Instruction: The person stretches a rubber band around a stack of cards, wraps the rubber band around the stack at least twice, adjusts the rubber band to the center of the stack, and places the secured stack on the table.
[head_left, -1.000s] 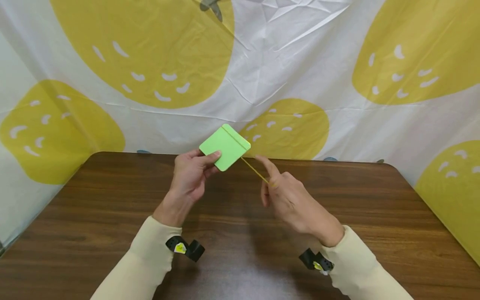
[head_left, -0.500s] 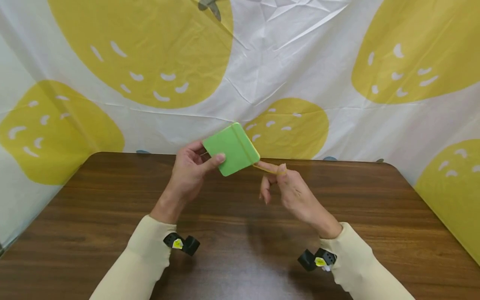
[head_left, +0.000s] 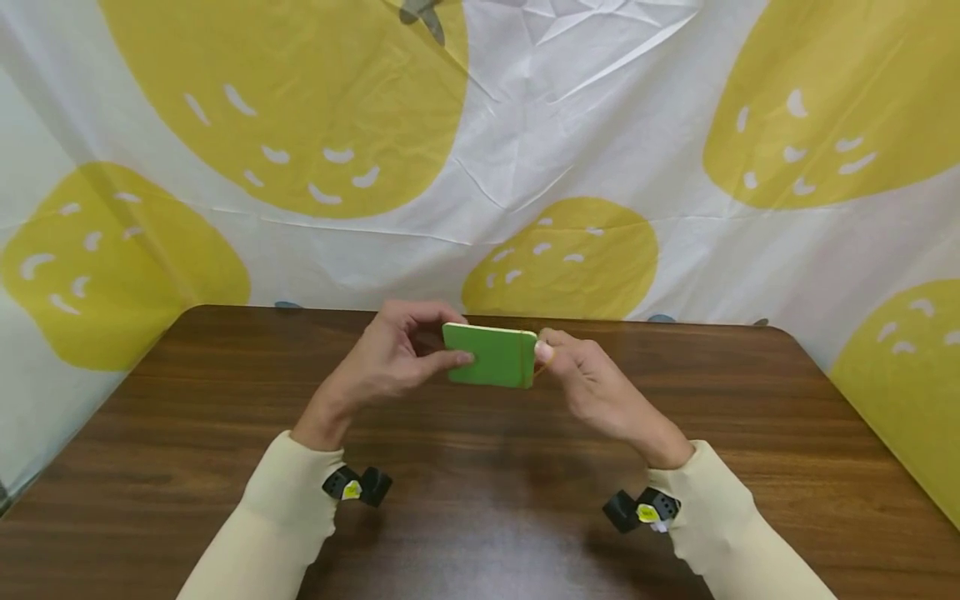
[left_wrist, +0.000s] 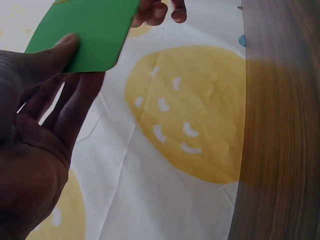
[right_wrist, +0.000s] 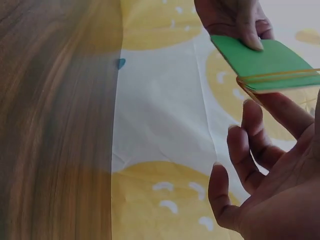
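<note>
A small, thin green notepad (head_left: 483, 357) with rounded corners and a pale edge is held above the table, its face tilted steeply. My left hand (head_left: 397, 354) pinches its left end, thumb on the face and fingers behind. A thin yellow rubber band (head_left: 522, 358) crosses the notepad near its right end. At that end my right hand (head_left: 600, 383) pinches the band between thumb and index finger. In the right wrist view the band (right_wrist: 280, 76) stretches toward the thumb, with the index finger beneath the notepad (right_wrist: 270, 57) and the other fingers loosely bent.
The dark wooden table (head_left: 480, 508) lies below both hands. A white cloth (head_left: 360, 250) with yellow fruit prints hangs behind it. Black wrist cameras sit on both cream sleeves (head_left: 262, 517).
The notepad has turned from diagonal to nearly level and tipped, its face now darker. The right hand has come up against its right end, and the long stretched strand of band has shortened.
</note>
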